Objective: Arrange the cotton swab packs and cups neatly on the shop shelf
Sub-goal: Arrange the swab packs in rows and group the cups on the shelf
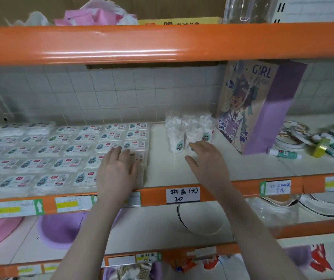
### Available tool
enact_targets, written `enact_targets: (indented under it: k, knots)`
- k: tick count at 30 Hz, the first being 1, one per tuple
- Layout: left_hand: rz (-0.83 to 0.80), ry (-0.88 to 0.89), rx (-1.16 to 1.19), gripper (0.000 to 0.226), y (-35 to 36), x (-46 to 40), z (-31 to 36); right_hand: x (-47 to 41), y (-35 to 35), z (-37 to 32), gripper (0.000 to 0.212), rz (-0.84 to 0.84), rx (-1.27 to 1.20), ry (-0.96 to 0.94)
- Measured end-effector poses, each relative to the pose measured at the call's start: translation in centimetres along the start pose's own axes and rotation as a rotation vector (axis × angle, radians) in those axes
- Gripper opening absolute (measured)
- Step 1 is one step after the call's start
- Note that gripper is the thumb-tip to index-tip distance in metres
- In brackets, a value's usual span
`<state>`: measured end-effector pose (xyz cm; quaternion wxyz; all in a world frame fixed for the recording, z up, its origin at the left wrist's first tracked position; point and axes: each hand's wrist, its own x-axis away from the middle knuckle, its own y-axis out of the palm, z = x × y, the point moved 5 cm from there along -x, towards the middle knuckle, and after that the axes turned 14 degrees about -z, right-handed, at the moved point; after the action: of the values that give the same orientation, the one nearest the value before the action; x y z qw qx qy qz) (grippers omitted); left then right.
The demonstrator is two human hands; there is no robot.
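Several flat cotton swab packs (61, 150) with small cartoon labels lie in rows across the left half of the white shelf (162, 174). My left hand (117, 170) rests flat, fingers straight, on the packs at the rows' front right corner. A cluster of clear cups (190, 132) filled with swabs stands upright at the shelf's middle. My right hand (204, 160) hovers just in front of the cups, fingers relaxed and spread, its fingertips at the nearest cup's base. Whether they touch it is unclear.
A tall purple cartoon paper bag (263, 106) stands right of the cups. Plates (291, 136) and glue sticks (283, 153) lie further right. An orange beam (162, 43) overhangs the shelf. Below are a purple basin (61, 229) and white bowls (202, 217).
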<state>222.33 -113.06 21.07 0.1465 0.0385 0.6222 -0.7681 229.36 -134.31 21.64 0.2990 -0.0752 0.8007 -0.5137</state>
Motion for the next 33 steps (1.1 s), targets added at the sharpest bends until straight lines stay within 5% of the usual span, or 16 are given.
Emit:
enact_targets:
  k: [15, 33]
  knots:
    - [0.170, -0.082, 0.060, 0.043, -2.6, 5.5, -5.9, 2.3, 1.9, -8.5, 0.037, 0.049, 0.010, 0.073]
    - [0.244, -0.127, 0.031, 0.049, -10.6, 19.1, -27.1, 6.0, 7.6, -33.5, 0.037, 0.086, -0.007, 0.024]
